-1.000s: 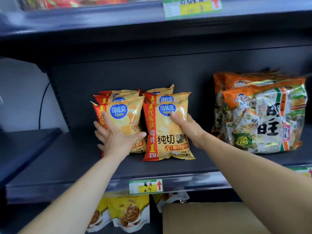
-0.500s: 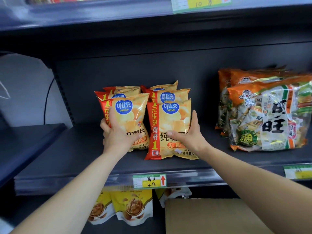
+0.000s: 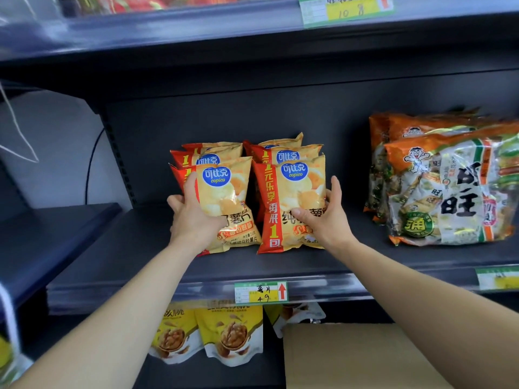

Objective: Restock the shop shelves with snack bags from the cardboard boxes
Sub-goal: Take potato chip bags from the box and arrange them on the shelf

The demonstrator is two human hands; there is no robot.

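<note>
Two rows of yellow-and-red chip bags stand upright on the dark shelf (image 3: 118, 265). My left hand (image 3: 193, 217) grips the lower left side of the front bag of the left row (image 3: 224, 192). My right hand (image 3: 323, 217) holds the lower right side of the front bag of the right row (image 3: 289, 197), thumb across its front. More bags of the same kind stand behind both. A cardboard box (image 3: 359, 357) sits below the shelf at the lower right.
Large orange-and-white rice cracker packs (image 3: 449, 186) lean at the right of the same shelf. Yellow walnut snack pouches (image 3: 230, 335) hang or stand on the level below. A price tag (image 3: 261, 292) is on the shelf's front edge. Another shelf runs overhead.
My right hand slid from the top of the right front bag down to its lower right side. Both front bags have been pushed back against the rows. The left hand shifted little.
</note>
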